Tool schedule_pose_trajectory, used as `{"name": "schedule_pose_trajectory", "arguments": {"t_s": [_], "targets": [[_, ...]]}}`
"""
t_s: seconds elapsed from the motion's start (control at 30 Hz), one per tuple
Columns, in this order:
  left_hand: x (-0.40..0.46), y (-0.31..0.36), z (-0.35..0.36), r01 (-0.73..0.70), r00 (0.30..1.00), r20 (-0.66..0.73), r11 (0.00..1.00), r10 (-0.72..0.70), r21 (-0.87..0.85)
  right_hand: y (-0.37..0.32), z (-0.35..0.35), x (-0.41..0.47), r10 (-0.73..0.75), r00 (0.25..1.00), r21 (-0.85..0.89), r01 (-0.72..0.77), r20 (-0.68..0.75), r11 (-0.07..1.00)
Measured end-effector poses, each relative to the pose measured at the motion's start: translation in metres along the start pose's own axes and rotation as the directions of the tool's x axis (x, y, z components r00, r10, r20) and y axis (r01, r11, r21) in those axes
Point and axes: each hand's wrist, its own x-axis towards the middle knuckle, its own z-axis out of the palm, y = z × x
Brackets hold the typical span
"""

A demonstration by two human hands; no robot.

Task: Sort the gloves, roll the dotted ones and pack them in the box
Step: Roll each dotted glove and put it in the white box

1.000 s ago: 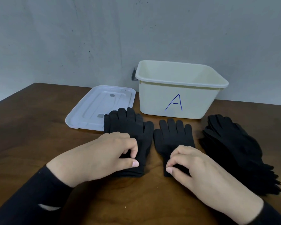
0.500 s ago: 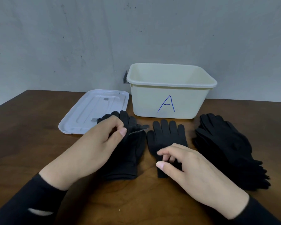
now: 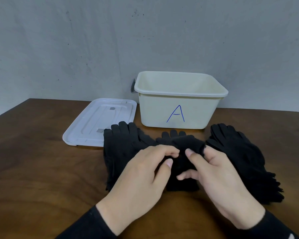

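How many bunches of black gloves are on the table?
3: the left stack by the lid, the middle gloves in both hands, and the right pile. Gloves inside each bunch can't be counted.

The gloves (image 3: 183, 163) between the hands were black, as were both piles (image 3: 121, 152) beside them; any dots could not be made out. Beyond the hands, the cream box (image 3: 162, 116) bore a blue "A" (image 3: 176, 113); the lid (image 3: 97, 121) was white, the table (image 3: 33, 161) dark brown.
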Motion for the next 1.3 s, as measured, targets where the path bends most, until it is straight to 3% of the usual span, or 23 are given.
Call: {"name": "schedule_pose_trajectory", "arguments": {"t_s": [0.1, 0.2, 0.37, 0.5, 0.6, 0.67, 0.9, 1.0, 1.17, 1.23, 1.3], "targets": [[-0.001, -0.004, -0.005, 0.030, 0.998, -0.053, 0.999, -0.029, 0.015, -0.004, -0.012, 0.003, -0.027, 0.994, -0.035, 0.023, -0.103, 0.999], [0.001, -0.011, -0.008, 0.023, 0.999, -0.031, 0.990, -0.019, 0.142, -0.010, -0.023, 0.008, -0.064, 0.982, -0.015, 0.062, -0.180, 0.998], [0.003, -0.022, -0.007, -0.053, 0.980, 0.196, 0.931, -0.021, 0.361, -0.027, -0.041, 0.009, -0.107, 0.963, 0.007, 0.112, -0.246, 0.994], [-0.003, -0.031, -0.001, -0.137, 0.950, 0.313, 0.891, -0.006, 0.433, -0.058, -0.047, 0.001, -0.227, 0.960, -0.207, 0.191, -0.166, 0.960], [-0.004, -0.032, -0.002, -0.159, 0.945, 0.327, 0.886, 0.008, 0.437, -0.088, -0.052, -0.004, -0.257, 0.965, -0.503, 0.198, -0.049, 0.841], [-0.005, -0.032, -0.001, -0.160, 0.946, 0.323, 0.885, 0.011, 0.437, -0.107, -0.053, -0.001, -0.246, 0.969, -0.588, 0.218, 0.034, 0.779], [-0.005, -0.034, 0.000, -0.182, 0.946, 0.323, 0.876, 0.032, 0.447, -0.134, -0.042, 0.031, -0.088, 0.979, -0.742, 0.197, 0.183, 0.641], [-0.006, -0.035, -0.001, -0.176, 0.950, 0.311, 0.879, 0.033, 0.443, -0.131, -0.035, 0.048, -0.229, 0.964, -0.753, 0.248, 0.133, 0.609], [-0.006, -0.036, 0.000, -0.187, 0.948, 0.314, 0.878, 0.044, 0.441, -0.115, -0.024, 0.049, -0.524, 0.852, -0.683, 0.387, 0.007, 0.619], [-0.006, -0.037, 0.000, -0.188, 0.949, 0.312, 0.878, 0.047, 0.440, -0.088, -0.018, 0.037, -0.548, 0.834, -0.685, 0.435, 0.063, 0.584], [-0.007, -0.038, 0.001, -0.193, 0.949, 0.311, 0.876, 0.052, 0.442, -0.045, -0.016, 0.026, -0.548, 0.815, -0.728, 0.489, 0.185, 0.480]]}}
